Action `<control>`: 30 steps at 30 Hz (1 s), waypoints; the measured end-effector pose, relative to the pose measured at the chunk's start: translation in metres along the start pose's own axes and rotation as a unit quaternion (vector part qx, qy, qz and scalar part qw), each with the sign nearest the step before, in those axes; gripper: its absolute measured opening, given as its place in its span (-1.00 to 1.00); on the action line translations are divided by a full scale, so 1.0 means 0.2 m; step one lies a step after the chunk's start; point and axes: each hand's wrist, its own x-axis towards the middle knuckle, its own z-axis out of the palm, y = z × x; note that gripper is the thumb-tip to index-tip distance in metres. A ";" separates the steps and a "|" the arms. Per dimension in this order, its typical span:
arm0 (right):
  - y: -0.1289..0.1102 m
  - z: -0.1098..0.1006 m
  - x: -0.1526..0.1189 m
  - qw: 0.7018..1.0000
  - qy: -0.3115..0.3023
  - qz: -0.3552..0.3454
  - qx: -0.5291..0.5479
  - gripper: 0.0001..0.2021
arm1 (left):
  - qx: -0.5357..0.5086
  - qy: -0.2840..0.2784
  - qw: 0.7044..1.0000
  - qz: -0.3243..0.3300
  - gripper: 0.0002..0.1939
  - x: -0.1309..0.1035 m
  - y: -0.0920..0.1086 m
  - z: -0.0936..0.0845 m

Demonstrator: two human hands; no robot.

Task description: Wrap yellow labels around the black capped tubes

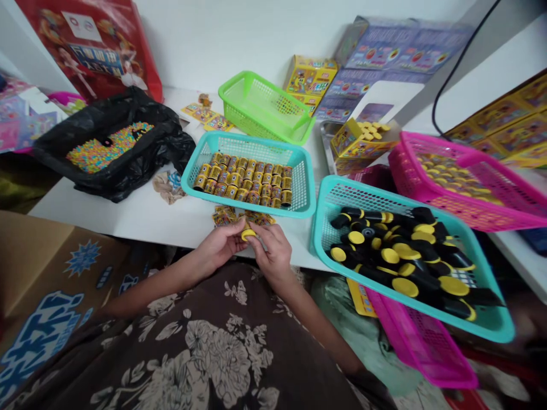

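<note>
My left hand (222, 245) and my right hand (274, 251) meet at the table's front edge, both closed around one small canister with a yellow cap (248, 234). The fingers cover most of its body. Just beyond them lie printed wrappers or labels (223, 216), partly hidden by the hands. Behind these, a turquoise basket (252, 208) holds rows of small canisters (241, 181) with gold and brown printed wraps. A second turquoise basket (431, 310), to the right, contains a loose heap of black canisters with yellow caps (390, 255).
Colourful small pellets (102, 152) fill a container lined with a black bag (51, 142) at left. Behind stand a green basket (243, 117) and stacked boxes (374, 62). A pink basket (465, 215) is at right, an open yellow box (359, 149) beside it. A cardboard carton (55, 273) sits lower left.
</note>
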 end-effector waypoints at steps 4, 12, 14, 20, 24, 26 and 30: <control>0.01 0.00 0.00 1.000 0.000 0.015 0.019 -0.73 | 0.002 -0.016 1.000 0.012 -0.87 0.01 -0.02 0.00; 0.01 -0.03 -0.01 0.998 -0.023 -0.042 -0.038 -0.68 | 0.020 -0.035 0.999 0.010 -0.82 0.00 -0.02 -0.03; 0.01 -0.03 -0.01 0.999 -0.007 -0.018 -0.032 -0.65 | 0.026 -0.030 0.999 0.011 -0.81 0.00 -0.02 -0.02; 0.00 -0.01 -0.03 1.000 -0.006 0.007 -0.022 -0.70 | 0.010 -0.027 1.000 -0.013 -0.86 -0.01 0.00 0.00; 0.01 -0.01 -0.02 1.000 0.000 -0.017 -0.022 -0.72 | 0.015 -0.024 1.000 0.004 -0.86 -0.01 -0.02 0.00; 0.01 -0.01 -0.01 0.999 0.002 -0.037 -0.027 -0.75 | 0.018 -0.023 1.000 0.003 -0.86 -0.01 -0.04 0.00; 0.02 -0.03 -0.01 0.998 -0.011 -0.042 -0.046 -0.79 | 0.018 -0.027 0.999 0.004 -0.86 -0.01 -0.04 0.01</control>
